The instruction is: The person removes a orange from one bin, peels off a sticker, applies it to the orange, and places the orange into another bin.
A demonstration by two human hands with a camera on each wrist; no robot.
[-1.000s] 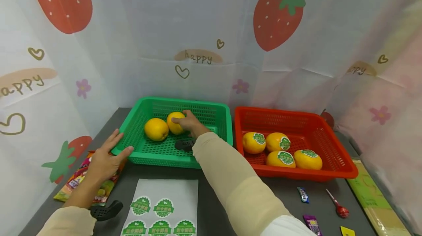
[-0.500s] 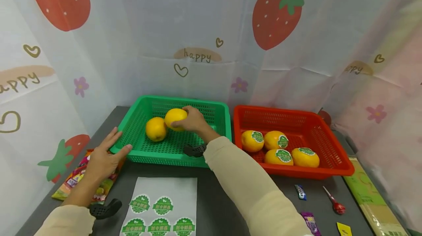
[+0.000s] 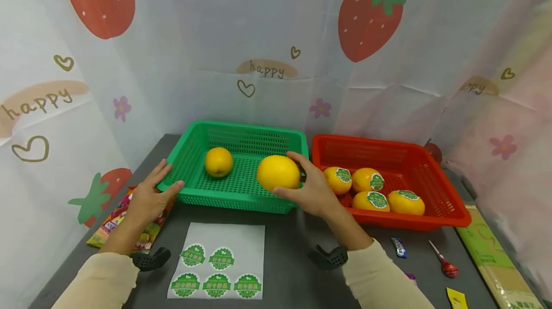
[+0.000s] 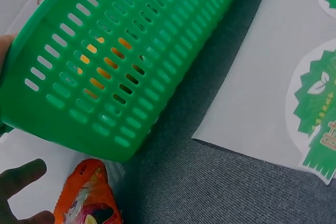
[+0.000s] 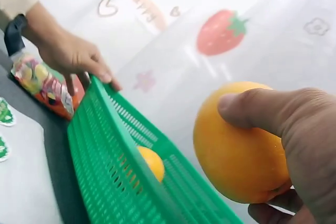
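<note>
My right hand holds an orange between thumb and fingers, above the front right part of the green basket. No sticker shows on this orange in the head or right wrist view. Fingers spread, my left hand rests on the basket's front left corner; in the right wrist view the left hand touches the rim. Another bare orange lies inside the green basket. A white sheet with several green round stickers lies on the table in front.
At right stands a red basket with several stickered oranges. A colourful snack bag lies under the left forearm. Small wrapped candies, a lollipop and a green-and-tan package lie at right. A printed curtain hangs behind.
My right hand has lifted the orange from beside the other one and brought it right and nearer, over the basket's front rim. My left hand has stayed at the basket's corner.
</note>
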